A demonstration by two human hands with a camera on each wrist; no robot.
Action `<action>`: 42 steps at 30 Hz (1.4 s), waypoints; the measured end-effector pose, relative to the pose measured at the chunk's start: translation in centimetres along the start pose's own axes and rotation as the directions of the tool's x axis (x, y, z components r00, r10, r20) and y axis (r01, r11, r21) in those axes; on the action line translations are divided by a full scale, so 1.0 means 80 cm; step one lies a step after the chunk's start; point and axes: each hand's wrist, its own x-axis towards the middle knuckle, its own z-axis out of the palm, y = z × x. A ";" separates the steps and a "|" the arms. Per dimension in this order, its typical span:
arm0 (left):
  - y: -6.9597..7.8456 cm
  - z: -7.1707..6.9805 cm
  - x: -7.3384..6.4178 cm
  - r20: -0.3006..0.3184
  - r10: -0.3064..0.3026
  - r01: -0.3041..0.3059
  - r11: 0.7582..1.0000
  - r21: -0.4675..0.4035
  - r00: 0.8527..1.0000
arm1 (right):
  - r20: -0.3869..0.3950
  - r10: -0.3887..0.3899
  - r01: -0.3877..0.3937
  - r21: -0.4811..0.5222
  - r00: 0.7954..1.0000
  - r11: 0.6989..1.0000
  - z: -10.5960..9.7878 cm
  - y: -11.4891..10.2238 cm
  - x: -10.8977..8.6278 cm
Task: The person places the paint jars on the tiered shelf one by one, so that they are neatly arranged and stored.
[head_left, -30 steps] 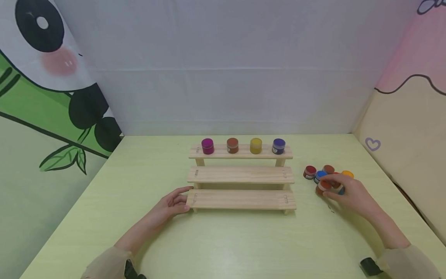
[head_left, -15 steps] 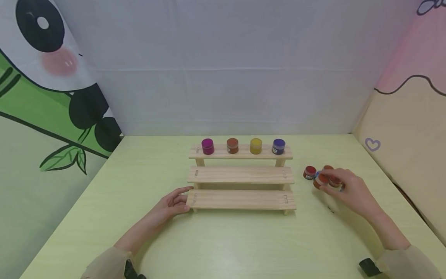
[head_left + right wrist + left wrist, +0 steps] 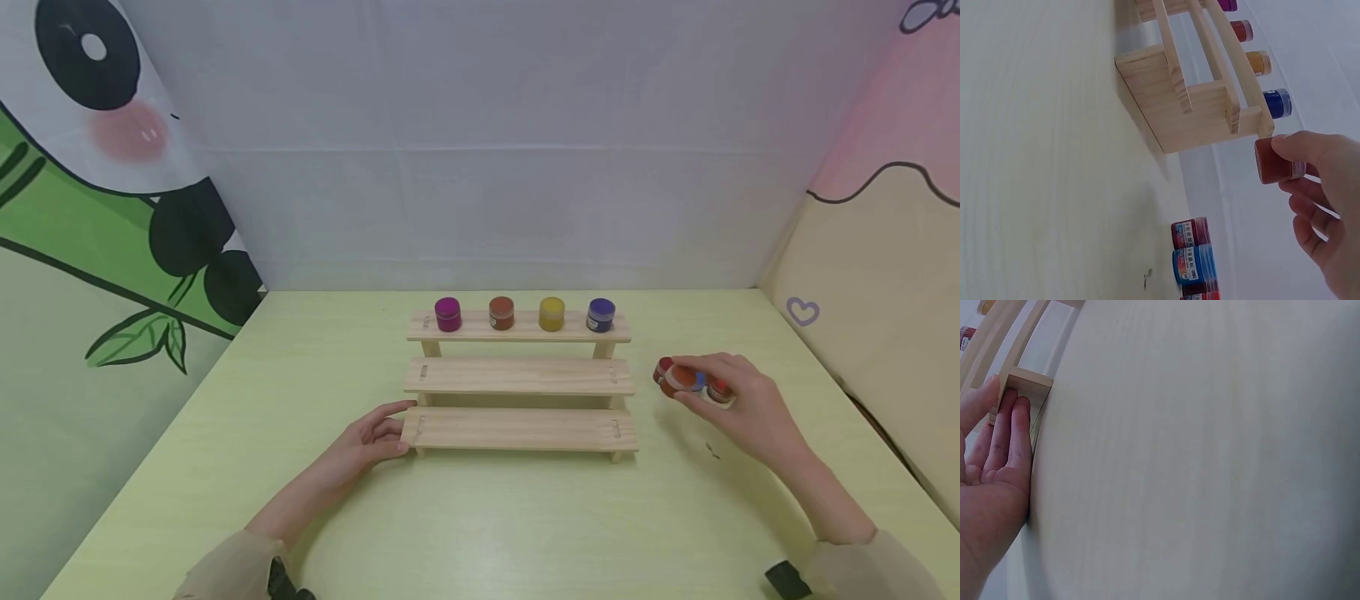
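Right of the wooden rack [image 3: 517, 377], a reddish-brown jar [image 3: 680, 378] sits in the right grip [image 3: 750, 408].
It is pinched above the table [image 3: 480, 533], near other jars [image 3: 1195, 264]; the left grip [image 3: 356, 450] holds the rack's left end.

The 2 sleeves [image 3: 228, 571] [image 3: 873, 571] are beige, the hands [image 3: 348, 454] [image 3: 750, 408] bare; 1 black block [image 3: 787, 580] shows beside the right cuff.
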 end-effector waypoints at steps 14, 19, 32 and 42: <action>-0.001 -0.001 0.000 -0.001 0.004 -0.004 1.000 -0.007 1.000 | -0.064 -0.069 0.074 0.080 0.996 0.994 0.015 -0.033 0.016; -0.001 -0.001 0.001 0.000 0.005 -0.005 1.000 -0.012 1.000 | -0.058 -0.055 0.061 0.101 0.997 0.993 0.023 -0.046 0.023; 0.000 -0.001 0.002 0.005 0.007 -0.007 1.000 -0.008 1.000 | -0.047 -0.087 0.094 0.171 0.995 0.981 0.052 -0.071 0.041; -0.001 -0.001 0.001 0.007 0.012 -0.012 1.000 -0.012 1.000 | -0.027 -0.100 0.103 0.276 0.995 0.956 0.084 -0.098 0.055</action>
